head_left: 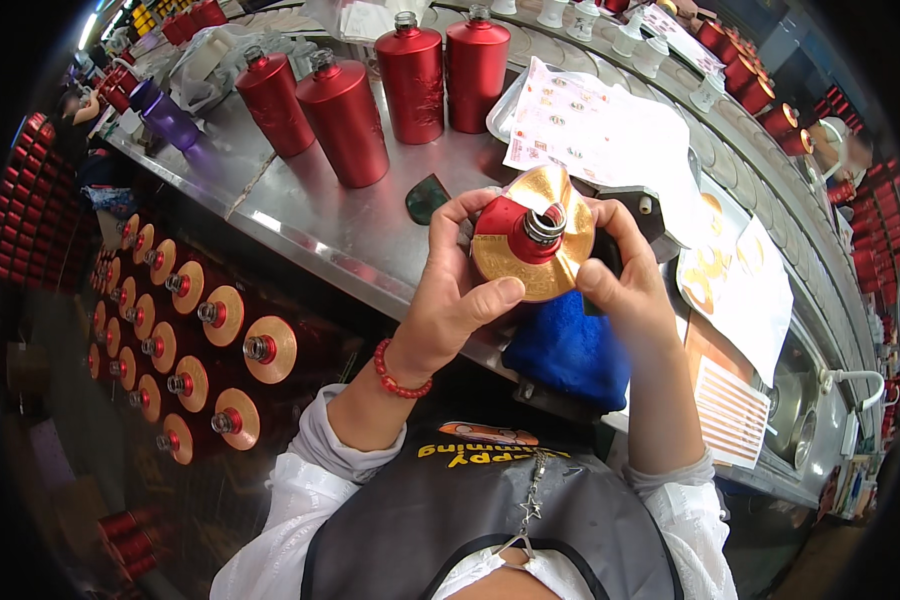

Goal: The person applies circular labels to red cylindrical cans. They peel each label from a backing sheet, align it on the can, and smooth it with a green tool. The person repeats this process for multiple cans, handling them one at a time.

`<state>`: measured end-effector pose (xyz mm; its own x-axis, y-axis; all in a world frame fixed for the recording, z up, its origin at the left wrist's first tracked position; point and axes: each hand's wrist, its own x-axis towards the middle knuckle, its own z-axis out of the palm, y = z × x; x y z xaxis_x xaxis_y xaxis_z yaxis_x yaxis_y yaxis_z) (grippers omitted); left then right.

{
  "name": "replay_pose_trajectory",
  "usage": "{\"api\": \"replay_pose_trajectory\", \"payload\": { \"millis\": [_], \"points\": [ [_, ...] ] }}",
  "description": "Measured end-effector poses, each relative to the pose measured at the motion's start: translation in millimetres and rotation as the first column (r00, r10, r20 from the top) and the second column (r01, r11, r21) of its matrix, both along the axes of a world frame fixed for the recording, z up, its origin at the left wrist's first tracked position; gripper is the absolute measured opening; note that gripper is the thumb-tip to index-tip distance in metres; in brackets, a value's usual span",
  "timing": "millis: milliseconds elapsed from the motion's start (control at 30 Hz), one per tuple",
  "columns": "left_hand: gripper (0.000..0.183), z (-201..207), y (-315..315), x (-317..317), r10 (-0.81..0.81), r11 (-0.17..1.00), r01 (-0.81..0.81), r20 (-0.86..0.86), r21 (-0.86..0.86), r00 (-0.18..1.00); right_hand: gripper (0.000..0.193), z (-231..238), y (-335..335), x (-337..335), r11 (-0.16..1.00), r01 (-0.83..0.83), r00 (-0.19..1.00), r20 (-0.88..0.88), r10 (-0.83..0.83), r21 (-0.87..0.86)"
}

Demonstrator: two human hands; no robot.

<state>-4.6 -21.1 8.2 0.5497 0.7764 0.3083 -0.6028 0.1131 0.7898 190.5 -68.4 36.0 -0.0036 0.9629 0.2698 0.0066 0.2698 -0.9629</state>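
Observation:
A red bottle point(521, 243) with an uncapped clear neck is held between my two hands, its mouth tipped toward me. A gold ring-shaped decal point(566, 241) lies around its shoulder, creased at the right, with a gap of red showing at the upper left. My left hand point(457, 280) wraps the bottle's left side, thumb on the decal's lower edge. At the right, my right hand point(625, 270) grips the bottle and its thumb presses the decal's rim. Below the bottle is a blue cloth point(570, 350); a dark green flat piece point(427, 200) lies left of my left hand.
Several red bottles point(410, 85) stand on the metal table point(220, 185). Many bottles with gold shoulders point(270, 350) fill the lower left. Printed sheets point(595, 125), white paper with gold decals point(740, 285) and a striped sheet point(727, 412) lie right. A conveyor point(760, 150) curves behind.

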Motion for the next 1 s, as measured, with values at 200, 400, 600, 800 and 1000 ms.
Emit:
{"api": "replay_pose_trajectory", "payload": {
  "millis": [200, 400, 600, 800, 1000],
  "points": [
    [0.069, -2.7, 4.5, -0.3, -0.014, 0.999, 0.014, 0.008, -0.038, 1.0, 0.045, 4.8, -2.3, -2.8, 0.994, 0.021, 1.0, 0.005, -0.021, -0.106],
    [0.068, -1.5, 4.2, 2.1, 0.016, 1.0, -0.016, -0.024, -0.01, 1.0, 0.027, 6.9, 2.0, 0.0, 0.986, 0.022, 0.997, -0.063, -0.033, -0.166],
    [0.066, -1.3, 6.6, 3.3, 0.019, 1.0, -0.019, -0.023, -0.009, 1.0, 0.018, 6.4, 5.8, -1.2, 0.981, 0.031, 0.988, -0.145, -0.059, -0.19],
    [0.068, -1.7, 5.9, 4.6, 0.03, 1.0, -0.03, -0.024, 0.001, 0.999, 0.025, 6.6, 4.9, -2.5, 0.984, 0.007, 0.978, -0.204, -0.043, -0.176],
    [0.071, 1.5, 4.9, 4.4, 0.006, 1.0, -0.006, -0.015, -0.008, 1.0, 0.051, 2.7, -0.8, 1.3, 0.995, 0.015, 0.999, 0.033, -0.012, -0.102]
  ]
}}
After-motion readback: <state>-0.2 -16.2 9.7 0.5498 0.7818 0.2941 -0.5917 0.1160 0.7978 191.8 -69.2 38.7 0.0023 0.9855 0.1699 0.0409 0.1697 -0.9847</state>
